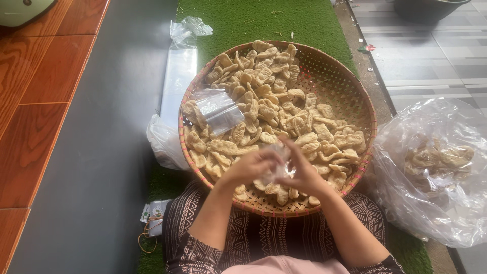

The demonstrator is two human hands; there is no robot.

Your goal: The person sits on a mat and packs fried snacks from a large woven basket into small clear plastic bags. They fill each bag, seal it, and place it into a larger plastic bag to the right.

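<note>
Patterned fabric (264,233) is covering the person's lap at the bottom edge, and a round woven tray (329,71) is resting against it, close enough that both forearms are reaching over the rim without stretching. Just above the near rim, the left hand (251,167) and right hand (303,172) are meeting over the tray. Both are curling partly closed, fingertips pinching a small clear bag (278,166) between them, apparently pulling its mouth apart; whether anything is inside it I cannot tell. Holding it over the tray means anything dropped is landing back among the crackers (274,109), pale flat pieces heaped across most of the tray. A flat stack of empty clear bags (219,110) is lying on the crackers at the tray's left, within easy reach of the left hand. Right of the tray, a large clear plastic sack (431,167) is sitting open on the floor, holding more crackers. Left of the tray, more plastic sheeting (177,76) is lying along a green mat (264,20), which is stretching away beneath the tray. Rubber bands (148,238) are lying by the person's left knee.
</note>
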